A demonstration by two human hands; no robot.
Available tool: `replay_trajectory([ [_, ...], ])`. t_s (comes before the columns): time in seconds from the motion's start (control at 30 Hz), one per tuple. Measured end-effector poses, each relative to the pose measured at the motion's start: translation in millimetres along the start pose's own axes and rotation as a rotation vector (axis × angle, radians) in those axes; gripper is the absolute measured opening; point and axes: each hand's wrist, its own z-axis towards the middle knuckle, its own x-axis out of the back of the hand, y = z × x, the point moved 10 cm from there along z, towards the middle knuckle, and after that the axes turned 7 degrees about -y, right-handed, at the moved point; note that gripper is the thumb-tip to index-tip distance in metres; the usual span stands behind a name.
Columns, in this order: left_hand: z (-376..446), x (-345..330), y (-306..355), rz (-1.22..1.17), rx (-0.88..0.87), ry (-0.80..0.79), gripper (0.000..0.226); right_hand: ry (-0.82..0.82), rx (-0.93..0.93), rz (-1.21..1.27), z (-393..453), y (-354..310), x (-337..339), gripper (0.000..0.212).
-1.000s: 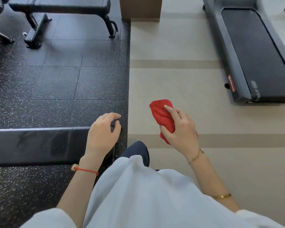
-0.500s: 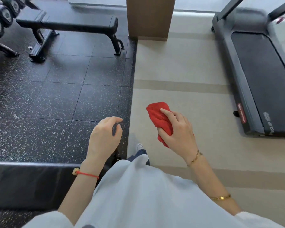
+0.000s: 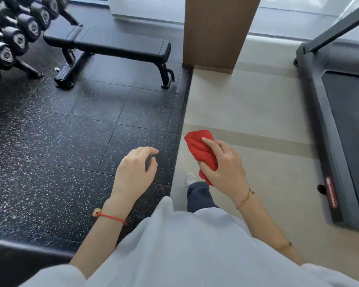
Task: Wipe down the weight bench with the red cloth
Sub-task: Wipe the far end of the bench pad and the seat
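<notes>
I see the red cloth (image 3: 201, 152) bunched in my right hand (image 3: 224, 168), fingers and thumb curled round it, held in the air over the pale floor (image 3: 257, 112) and well apart from any padding; I judge it is gathered small so it is ready to press flat. My left hand (image 3: 133, 172) hangs loosely curled and holds nothing, free to steady me. A dark padded edge at the lower left corner, the near bench (image 3: 19, 259), sits just beside my left arm, and a second bench (image 3: 120, 46) stands far ahead beside the dumbbell rack (image 3: 15, 38). The treadmill (image 3: 340, 141) on the right carries a red label with white lettering, too blurred to read.
</notes>
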Motion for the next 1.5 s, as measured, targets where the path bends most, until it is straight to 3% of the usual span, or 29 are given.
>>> replay_trajectory([
  [0.4, 212.4, 43.0, -76.8, 0.005, 0.172, 0.095, 0.021, -0.082, 0.104, 0.081, 265.2, -13.6, -18.9, 0.055],
  [0.63, 336.8, 102.4, -128.8, -0.013, 0.3, 0.206, 0.022, -0.155, 0.261, 0.06, 453.5, -81.2, -15.2, 0.056],
  [0.9, 449.5, 146.4, -211.1, -0.026, 0.385, 0.235, 0.021, -0.229, 0.301, 0.027, 595.4, -142.0, -58.1, 0.056],
  [1.5, 770.4, 290.0, -401.4, 0.039, 0.159, 0.036, 0.023, -0.088, 0.109, 0.01, 892.0, -281.1, -134.7, 0.055],
])
